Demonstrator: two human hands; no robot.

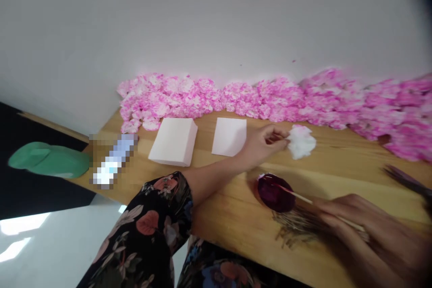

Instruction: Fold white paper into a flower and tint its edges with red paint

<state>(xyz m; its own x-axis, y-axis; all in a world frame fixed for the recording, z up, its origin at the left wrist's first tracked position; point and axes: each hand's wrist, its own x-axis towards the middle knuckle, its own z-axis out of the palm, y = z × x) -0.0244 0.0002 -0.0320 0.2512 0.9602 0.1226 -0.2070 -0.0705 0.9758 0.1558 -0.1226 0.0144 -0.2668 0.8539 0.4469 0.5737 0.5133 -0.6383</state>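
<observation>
My left hand (259, 145) pinches the left edge of a ruffled white flower (302, 143), which looks like tissue paper and has a trace of pink at its top. In my right hand (366, 225) is a thin wooden stick (303, 198), held like a pen. Its far end reaches into a small round bowl (260, 194) of dark magenta liquid, below the flower. A bunch of thin brown wire-like stems (292, 226) lies beside the bowl, partly under the right hand.
Pink-and-white ruffled flowers (189, 94) line the wall along the wooden table (229, 216). A thick white paper stack (173, 141) and a thinner white stack (229, 136) lie left of the flower. Farther left are a pixelated phone-like object (114, 162) and a green stool (50, 159). Dark-handled scissors-like tool (405, 180) lies right.
</observation>
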